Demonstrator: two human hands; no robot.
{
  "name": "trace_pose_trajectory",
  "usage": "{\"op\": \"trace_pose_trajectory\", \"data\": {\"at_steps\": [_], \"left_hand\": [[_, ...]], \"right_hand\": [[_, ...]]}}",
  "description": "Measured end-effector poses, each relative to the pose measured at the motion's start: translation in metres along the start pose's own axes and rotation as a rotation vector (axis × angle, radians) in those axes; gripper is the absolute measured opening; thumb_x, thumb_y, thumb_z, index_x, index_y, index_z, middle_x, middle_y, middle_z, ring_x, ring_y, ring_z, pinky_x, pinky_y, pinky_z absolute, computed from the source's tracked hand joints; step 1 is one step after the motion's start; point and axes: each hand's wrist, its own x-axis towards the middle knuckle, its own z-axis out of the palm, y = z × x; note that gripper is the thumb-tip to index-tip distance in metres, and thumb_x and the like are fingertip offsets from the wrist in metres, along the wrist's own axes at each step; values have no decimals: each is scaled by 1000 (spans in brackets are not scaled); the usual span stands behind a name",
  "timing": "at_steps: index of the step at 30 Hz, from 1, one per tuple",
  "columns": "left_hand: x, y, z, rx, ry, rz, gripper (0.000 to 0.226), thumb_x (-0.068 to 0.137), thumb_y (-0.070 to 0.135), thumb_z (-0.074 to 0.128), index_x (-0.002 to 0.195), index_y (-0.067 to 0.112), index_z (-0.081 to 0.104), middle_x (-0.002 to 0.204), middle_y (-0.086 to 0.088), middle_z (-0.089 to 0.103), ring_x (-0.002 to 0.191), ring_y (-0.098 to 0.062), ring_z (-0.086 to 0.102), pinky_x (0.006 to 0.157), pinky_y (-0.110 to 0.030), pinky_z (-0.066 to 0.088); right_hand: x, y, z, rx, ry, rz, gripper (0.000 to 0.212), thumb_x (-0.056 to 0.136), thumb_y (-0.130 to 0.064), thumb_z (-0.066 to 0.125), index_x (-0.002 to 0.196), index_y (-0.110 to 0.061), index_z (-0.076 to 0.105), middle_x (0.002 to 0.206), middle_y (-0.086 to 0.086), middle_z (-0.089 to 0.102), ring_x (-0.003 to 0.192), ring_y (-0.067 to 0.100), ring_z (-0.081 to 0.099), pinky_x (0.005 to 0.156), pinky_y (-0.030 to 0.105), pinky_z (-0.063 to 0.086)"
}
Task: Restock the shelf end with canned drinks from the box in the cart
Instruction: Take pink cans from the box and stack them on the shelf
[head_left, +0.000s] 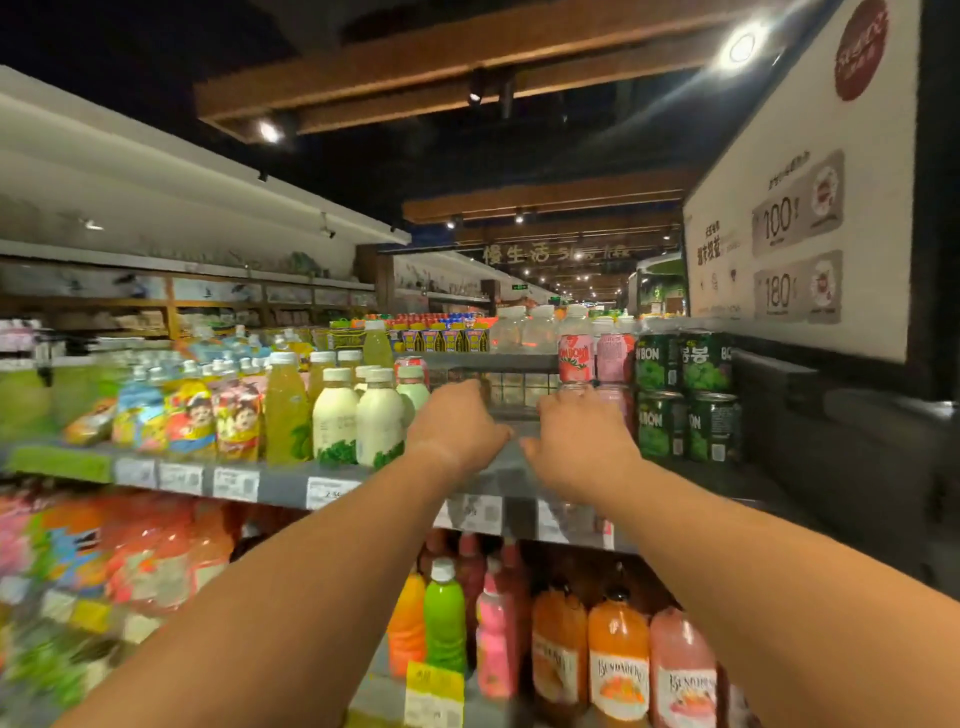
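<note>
Head view, centre frame: left hand (457, 423) and right hand (579, 441) reach into the shelf gap (511, 395); grips unclear. Pink cans (597, 358) stand upright, nearest the right hand.

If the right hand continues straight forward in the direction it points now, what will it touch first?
Most likely the pink cans stacked just beyond the right hand, whose fingers point at the lower one. Depth is unclear; it may already touch.
</note>
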Motion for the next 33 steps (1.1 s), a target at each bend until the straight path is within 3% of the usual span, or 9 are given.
{"op": "trace_pose_trajectory", "data": {"at_steps": [3, 8, 14, 18, 21, 25, 33], "left_hand": [[-48, -41, -19, 131, 87, -25, 46, 78, 44, 69, 116, 18, 60, 114, -6, 61, 107, -30, 62, 85, -40, 53], [-134, -120, -42, 244, 22, -159, 44, 77, 48, 67, 110, 20, 62, 112, -6, 62, 105, -32, 63, 80, -39, 51], [-255, -211, -40, 247, -59, -427, 54, 69, 51, 64, 113, 20, 64, 110, -9, 67, 103, -33, 64, 82, -39, 53], [-358, -281, -12, 231, -219, -738, 52, 82, 41, 65, 127, 17, 53, 120, -11, 59, 107, -33, 61, 85, -42, 54], [-431, -322, 4, 182, -273, -902, 48, 83, 38, 60, 124, 14, 53, 123, -11, 57, 109, -33, 60, 88, -41, 53], [-478, -357, 3, 172, -244, -984, 47, 83, 38, 63, 124, 17, 53, 123, -10, 57, 111, -31, 60, 86, -39, 50], [-514, -408, 13, 103, -275, -1082, 42, 87, 38, 57, 123, 15, 57, 126, -10, 58, 112, -32, 61, 93, -40, 52]], "right_hand": [[-27, -36, 1, 92, 53, -119, 47, 87, -54, 51, 114, -15, 57, 113, 9, 59, 108, 32, 51, 87, 44, 41], [-73, -108, 16, 250, 58, -229, 46, 84, -56, 56, 106, -16, 60, 106, 11, 60, 104, 34, 53, 85, 43, 43], [-151, -213, 77, 436, -139, -254, 49, 82, -55, 57, 110, -16, 61, 108, 10, 61, 103, 33, 55, 85, 42, 46], [-229, -280, 124, 493, -368, -277, 49, 84, -54, 56, 113, -14, 57, 110, 9, 59, 109, 33, 53, 88, 43, 46], [-290, -322, 158, 468, -518, -373, 53, 84, -54, 52, 120, -15, 53, 116, 8, 55, 114, 32, 50, 91, 44, 42], [-336, -365, 179, 414, -613, -479, 58, 85, -57, 52, 126, -17, 50, 124, 9, 52, 118, 32, 46, 98, 46, 39], [-354, -408, 205, 425, -674, -518, 58, 90, -57, 47, 128, -14, 49, 127, 8, 53, 120, 29, 45, 103, 45, 38]]}}
